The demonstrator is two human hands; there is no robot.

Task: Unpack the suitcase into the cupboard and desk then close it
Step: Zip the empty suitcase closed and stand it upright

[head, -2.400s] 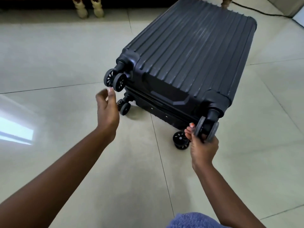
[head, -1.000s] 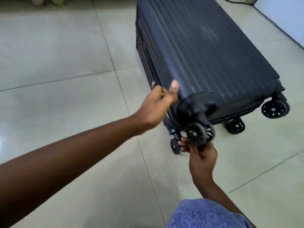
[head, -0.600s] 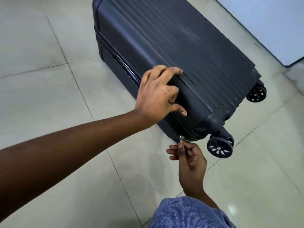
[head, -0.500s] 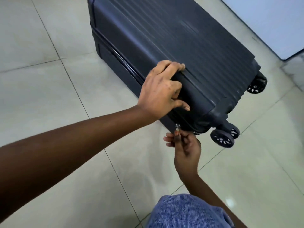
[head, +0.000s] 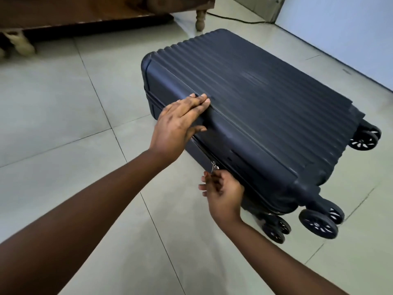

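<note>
Dark navy hard-shell suitcase [head: 255,116] lies flat on the tiled floor [head: 63,116], ribbed lid up, wheels [head: 318,223] toward my right, wooden furniture legs [head: 200,20] beyond its far end. Left hand [head: 180,122] rests flat on the near top edge, fingers straight, thumb on the side wall; my read is it braces the shell so it won't slide while I pull. Right hand [head: 223,192] pinches the metal zipper pull [head: 213,167] on the near side seam, close to the wheel-end corner. Zip looks shut along the visible run, lid seated, no gap. Shell is matte with light scuffing on top. Unpacking not started; opening the zip comes first.
</note>
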